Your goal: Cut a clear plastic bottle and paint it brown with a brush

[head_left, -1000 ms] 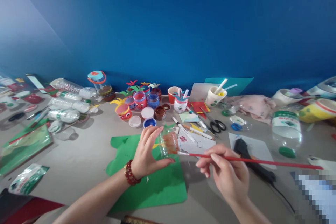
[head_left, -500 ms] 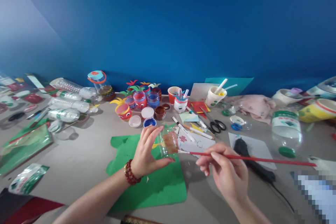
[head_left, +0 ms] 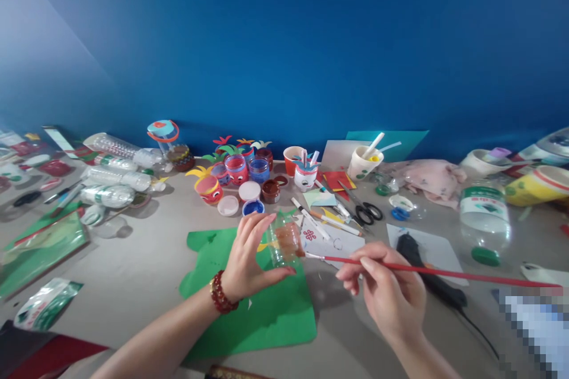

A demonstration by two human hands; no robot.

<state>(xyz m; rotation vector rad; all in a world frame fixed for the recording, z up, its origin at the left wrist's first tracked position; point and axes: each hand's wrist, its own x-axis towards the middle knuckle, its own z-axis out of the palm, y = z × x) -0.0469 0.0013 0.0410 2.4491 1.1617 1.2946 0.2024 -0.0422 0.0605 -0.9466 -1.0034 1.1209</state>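
My left hand [head_left: 249, 260], with a beaded bracelet on the wrist, holds a clear plastic bottle piece [head_left: 276, 256] between its thumb and fingers. Brown paint covers part of that piece's side. A red-handled paintbrush [head_left: 444, 272] lies in the closed fingers of my right hand [head_left: 386, 290]. Its bristles meet the painted wall of the clear piece at the right. Below my left hand spreads a green foam sheet [head_left: 284, 320]. Just behind stand an open jar of brown paint [head_left: 271, 191] and a jar of blue paint [head_left: 253, 207].
Painted cups with faces [head_left: 208, 189] stand behind the paint jars. Plastic bottles [head_left: 109, 195] lie at the left. Markers [head_left: 311, 219], black-handled scissors [head_left: 368, 212], a black glue gun [head_left: 427, 278] with a cord, and a large clear bottle [head_left: 484, 225] occupy the right.
My right hand and the paintbrush have shifted slightly to the right, the bristles moving along the clear piece's painted edge. My left hand keeps its place.
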